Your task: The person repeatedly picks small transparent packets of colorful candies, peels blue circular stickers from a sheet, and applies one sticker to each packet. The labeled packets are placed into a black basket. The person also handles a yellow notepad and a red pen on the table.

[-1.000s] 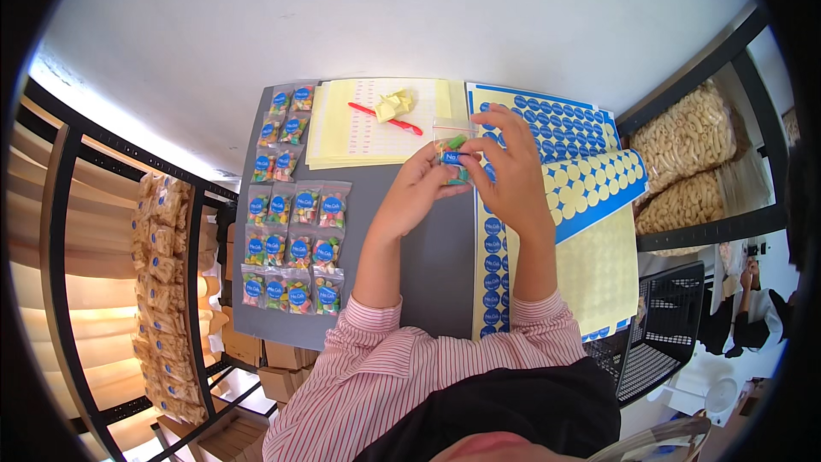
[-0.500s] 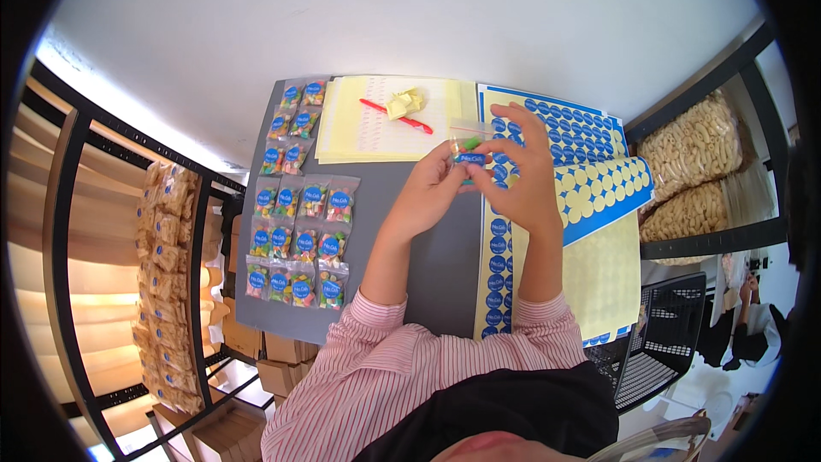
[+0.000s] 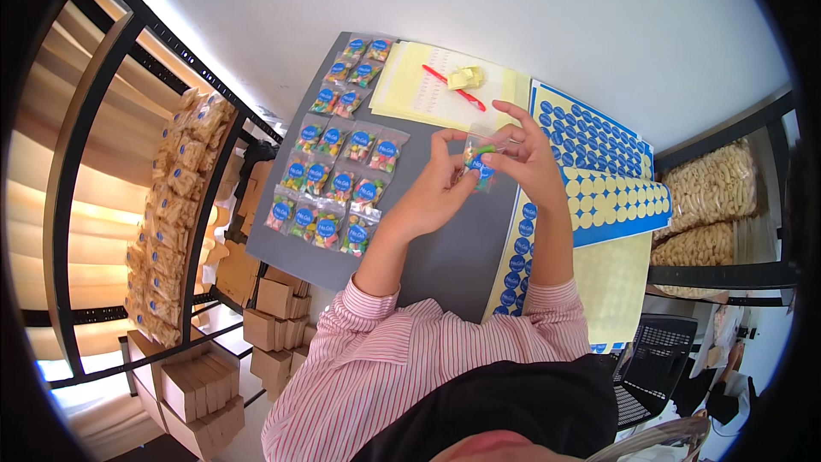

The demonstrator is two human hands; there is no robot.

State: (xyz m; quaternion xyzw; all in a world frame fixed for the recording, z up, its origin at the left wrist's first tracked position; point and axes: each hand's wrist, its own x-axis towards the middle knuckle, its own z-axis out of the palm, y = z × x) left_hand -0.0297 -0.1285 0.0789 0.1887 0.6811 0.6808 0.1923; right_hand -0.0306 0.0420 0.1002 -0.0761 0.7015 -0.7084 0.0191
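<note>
Above the grey table (image 3: 436, 265), I hold a small clear zip bag (image 3: 481, 152) of colourful sweets. A round blue sticker (image 3: 479, 165) shows on its front. My left hand (image 3: 434, 192) grips the bag's left side, its fingers partly behind it. The thumb and fingers of my right hand (image 3: 534, 162) close on the right side, near the sticker. Left of my hands, rows of similar stickered sweet bags (image 3: 342, 181) lie flat. Beneath and beside my right arm are sheets of round blue stickers (image 3: 590, 133); one curled sheet (image 3: 611, 201) shows its pale yellow backing.
Yellowish papers (image 3: 402, 90) lie at the table's back, with a red pen (image 3: 453, 88) and crumpled yellow paper (image 3: 466, 78) on them. A shelf (image 3: 718, 276) at right holds large bags of pale ring-shaped snacks (image 3: 714, 184). Packed bags (image 3: 171, 214) and cardboard boxes (image 3: 201, 385) stand left.
The whole view has turned and shifted, so the table sits higher and further right. Both hands still hold the sweet bag, which is now tilted more upright; my left forefinger reaches along its top.
</note>
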